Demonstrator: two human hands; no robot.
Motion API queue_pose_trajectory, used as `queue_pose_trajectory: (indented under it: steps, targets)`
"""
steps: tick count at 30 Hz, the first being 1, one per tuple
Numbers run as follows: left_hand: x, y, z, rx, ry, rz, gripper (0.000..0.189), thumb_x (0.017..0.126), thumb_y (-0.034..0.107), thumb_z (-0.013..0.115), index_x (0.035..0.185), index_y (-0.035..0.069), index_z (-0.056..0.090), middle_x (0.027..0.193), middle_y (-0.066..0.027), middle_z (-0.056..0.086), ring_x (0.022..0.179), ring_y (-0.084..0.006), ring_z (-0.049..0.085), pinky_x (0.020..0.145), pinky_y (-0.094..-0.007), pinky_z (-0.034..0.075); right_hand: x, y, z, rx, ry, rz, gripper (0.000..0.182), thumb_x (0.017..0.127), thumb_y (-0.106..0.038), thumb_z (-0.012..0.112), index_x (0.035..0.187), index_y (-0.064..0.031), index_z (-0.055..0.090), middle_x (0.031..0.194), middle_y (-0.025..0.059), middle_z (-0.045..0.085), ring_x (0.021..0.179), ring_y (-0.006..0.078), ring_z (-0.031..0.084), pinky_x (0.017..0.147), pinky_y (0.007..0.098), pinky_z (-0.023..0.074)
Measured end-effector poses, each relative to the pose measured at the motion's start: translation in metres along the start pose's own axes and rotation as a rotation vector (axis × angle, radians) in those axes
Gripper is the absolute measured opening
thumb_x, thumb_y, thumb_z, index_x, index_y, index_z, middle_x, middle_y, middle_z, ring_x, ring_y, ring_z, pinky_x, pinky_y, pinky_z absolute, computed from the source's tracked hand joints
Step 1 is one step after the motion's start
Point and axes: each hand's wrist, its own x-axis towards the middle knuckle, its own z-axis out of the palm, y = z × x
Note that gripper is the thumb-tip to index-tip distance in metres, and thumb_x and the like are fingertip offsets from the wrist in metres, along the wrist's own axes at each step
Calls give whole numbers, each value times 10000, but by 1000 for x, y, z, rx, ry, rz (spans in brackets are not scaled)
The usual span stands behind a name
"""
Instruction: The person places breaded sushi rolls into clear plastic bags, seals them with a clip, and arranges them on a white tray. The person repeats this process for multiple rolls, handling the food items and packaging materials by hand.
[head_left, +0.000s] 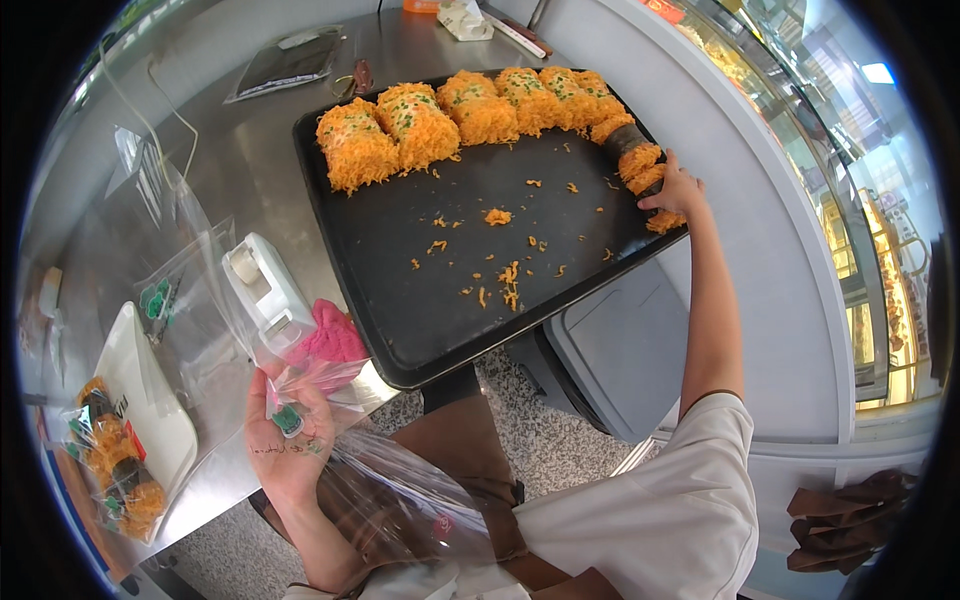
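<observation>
On the steel worktable lies a black baking tray (390, 247). Bread rolls coated in orange floss with green flecks (418, 124) line its far side. Down the right side are floss-ended rolls with dark bands, possibly seaweed. My right hand (679, 189) grips the nearest banded roll (664, 219) at the tray's right edge, thumb on one side and fingers on the other. My left hand (291, 435), palm up, holds gathered clear plastic bags (405, 480) bearing green print. The bag film spreads over the table and down across my brown apron (457, 442).
Left of the tray stand a white tape dispenser (270, 292) and a pink cloth (330, 337). Bagged banded rolls (120, 465) lie by a white tray (142, 367). A grey lidded bin (622, 352) sits below the tray; a white partition (765, 225) borders the right.
</observation>
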Motion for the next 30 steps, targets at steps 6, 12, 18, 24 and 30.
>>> queue_pose_trajectory:
  steps: [6,12,18,24,30]
  targets:
    - [-2,-3,7,-84,77,33,317,976,299,547,1026,-6,617,913,-108,665,788,-195,627,815,-349,546,-12,2,10,-182,66,-7,1347,551,-453,898,1554,-136,56,1285,236,559,1240,381,519,1123,554,255]
    - [-5,-1,3,-11,17,16,229,954,150,575,1054,-45,641,937,-117,683,833,-182,632,804,-308,549,-15,7,5,0,95,-1,1337,559,-469,888,1555,-141,59,1291,234,560,1259,365,504,1117,553,260]
    - [-5,-6,10,-43,70,30,299,988,305,518,992,32,638,897,-76,671,801,-190,628,807,-336,538,3,1,2,-44,19,20,1321,559,-449,884,1554,-134,75,1298,219,572,1261,357,507,1117,550,260]
    - [-5,2,-1,-35,11,29,288,990,300,514,991,42,641,908,-65,669,819,-179,625,798,-324,530,12,2,16,79,31,25,1299,565,-400,878,1541,-73,87,1235,238,617,1189,346,576,1106,527,290]
    - [-10,-2,7,-49,44,-15,292,984,323,525,965,56,642,820,-46,638,793,-171,604,792,-332,525,-1,19,14,731,213,-28,1267,597,-290,893,1521,2,76,1195,245,612,1080,342,625,955,424,477]
